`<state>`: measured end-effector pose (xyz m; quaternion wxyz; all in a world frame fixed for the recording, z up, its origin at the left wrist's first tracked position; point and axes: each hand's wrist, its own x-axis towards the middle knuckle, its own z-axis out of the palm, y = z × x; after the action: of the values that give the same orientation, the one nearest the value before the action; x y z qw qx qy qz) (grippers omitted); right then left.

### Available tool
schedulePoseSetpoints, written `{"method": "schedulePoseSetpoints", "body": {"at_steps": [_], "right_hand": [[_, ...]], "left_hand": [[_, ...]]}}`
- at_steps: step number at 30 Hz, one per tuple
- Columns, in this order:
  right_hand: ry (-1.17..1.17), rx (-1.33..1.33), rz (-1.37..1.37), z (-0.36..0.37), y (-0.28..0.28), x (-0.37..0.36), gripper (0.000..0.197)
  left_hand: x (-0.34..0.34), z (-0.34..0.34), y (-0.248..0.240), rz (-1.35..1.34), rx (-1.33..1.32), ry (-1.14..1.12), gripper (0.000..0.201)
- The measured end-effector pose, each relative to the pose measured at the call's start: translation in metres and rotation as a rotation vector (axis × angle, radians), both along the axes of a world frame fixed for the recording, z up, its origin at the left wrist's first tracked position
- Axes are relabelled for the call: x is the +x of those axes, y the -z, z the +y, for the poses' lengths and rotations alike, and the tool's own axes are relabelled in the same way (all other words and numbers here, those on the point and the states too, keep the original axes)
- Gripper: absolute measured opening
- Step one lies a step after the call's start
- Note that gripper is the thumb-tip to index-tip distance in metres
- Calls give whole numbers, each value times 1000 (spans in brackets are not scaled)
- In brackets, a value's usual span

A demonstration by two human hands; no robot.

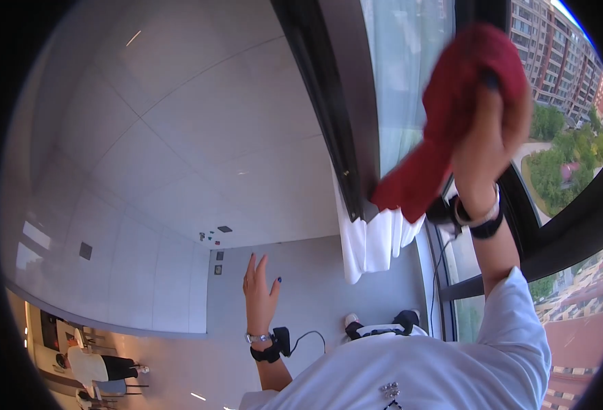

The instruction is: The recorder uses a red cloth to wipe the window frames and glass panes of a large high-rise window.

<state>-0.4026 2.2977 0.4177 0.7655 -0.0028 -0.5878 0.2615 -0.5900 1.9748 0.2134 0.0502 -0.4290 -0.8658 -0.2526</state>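
My right hand (484,154) is raised at the window and grips a red cloth (445,113); both are slightly blurred. One end of the cloth hangs down past my wrist toward the edge of a dark window frame (346,102). Pale glass (404,82) shows behind the cloth. Whether the cloth touches the glass, I cannot tell. Away to the left, my left hand (259,294) is held up with its fingers stretched apart and nothing in it. Each wrist wears a dark strap with a small device.
A white curtain (373,246) hangs below the frame. More dark framing (568,205) crosses the right side, with buildings and trees outside. A thin cable (440,263) runs along the window. Large pale panels (178,137) fill the left; another person (93,362) is far at lower left.
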Motion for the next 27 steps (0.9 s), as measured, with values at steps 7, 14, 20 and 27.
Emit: {"method": "schedulePoseSetpoints", "body": {"at_steps": [7, 14, 20, 27], "right_hand": [[686, 621, -201, 0, -29, -117, 34], [631, 329, -408, 0, 95, -117, 44], [624, 221, -576, -8, 222, -112, 32], [278, 44, -703, -32, 253, -70, 24]], "left_hand": [[-22, -41, 26, -13, -59, -66, 58], [-31, -69, 47, -90, -126, 0, 55], [-39, -21, 12, -56, 72, 239, 49], [7, 56, -27, -38, 254, 485, 46]]}}
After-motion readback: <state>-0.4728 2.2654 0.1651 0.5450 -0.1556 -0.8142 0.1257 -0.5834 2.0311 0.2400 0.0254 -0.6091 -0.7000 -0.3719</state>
